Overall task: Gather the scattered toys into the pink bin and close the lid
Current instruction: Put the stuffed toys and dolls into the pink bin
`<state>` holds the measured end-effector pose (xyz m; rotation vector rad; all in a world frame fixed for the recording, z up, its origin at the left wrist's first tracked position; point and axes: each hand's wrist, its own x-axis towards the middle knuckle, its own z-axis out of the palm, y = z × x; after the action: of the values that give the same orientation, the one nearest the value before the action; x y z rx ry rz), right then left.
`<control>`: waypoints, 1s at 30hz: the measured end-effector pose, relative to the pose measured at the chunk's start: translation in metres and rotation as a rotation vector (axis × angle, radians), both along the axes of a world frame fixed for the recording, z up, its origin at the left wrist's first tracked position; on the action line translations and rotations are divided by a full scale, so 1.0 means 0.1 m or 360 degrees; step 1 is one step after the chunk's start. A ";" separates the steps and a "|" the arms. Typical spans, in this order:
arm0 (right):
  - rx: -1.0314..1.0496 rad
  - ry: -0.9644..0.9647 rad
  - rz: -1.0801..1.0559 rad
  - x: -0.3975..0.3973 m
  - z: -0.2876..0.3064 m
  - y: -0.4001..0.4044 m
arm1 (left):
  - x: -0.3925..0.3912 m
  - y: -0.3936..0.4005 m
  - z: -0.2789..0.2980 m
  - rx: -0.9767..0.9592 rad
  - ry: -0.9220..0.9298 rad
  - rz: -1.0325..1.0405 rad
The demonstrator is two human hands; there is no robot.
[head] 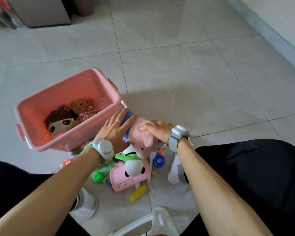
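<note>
Head view: we see the pink pig plush (141,137) held between both hands just beside the pink bin (41,99), off its near right corner. Its long axis runs snout-down, blue body toward the bin. Our left hand (116,130) lies flat-fingered against it, nearer the bin; our right hand (158,132) curls round its head.

We see a pale tiled floor (177,68) carrying the pink bin (41,106), which sits tilted, and just beside it a heap of toys: a green ball (97,176), a yellow corn cob (138,193), a blue disc (159,161) (others overlap).
</note>
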<state>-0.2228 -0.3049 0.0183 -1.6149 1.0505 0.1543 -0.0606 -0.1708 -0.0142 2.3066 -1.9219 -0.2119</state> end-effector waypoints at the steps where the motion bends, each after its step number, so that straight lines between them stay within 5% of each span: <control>1: 0.0002 -0.0008 0.0025 0.06 0.01 0.04 | 0.01 0.06 0.03 -0.0030 -0.0001 0.0001; 8: 0.0225 -0.0175 -0.0176 0.33 0.04 0.25 | 0.10 0.39 0.09 -0.0268 0.0486 0.0349; 16: 0.0208 -0.0317 -0.0125 0.54 0.20 0.37 | 0.20 0.67 0.21 -0.0316 0.1694 0.1190; 20: -0.0008 -0.0291 0.0180 0.68 0.29 0.51 | 0.33 0.73 0.27 -0.0339 0.2167 0.1318; 30: -0.0523 -0.0175 0.0808 1.18 0.62 0.44 | 0.63 0.50 0.68 -0.0250 0.2388 0.1302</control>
<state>-0.1048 -0.2611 0.0798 -2.1442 0.5826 0.2366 0.0025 -0.1210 0.0535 1.6116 -0.2424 -1.1487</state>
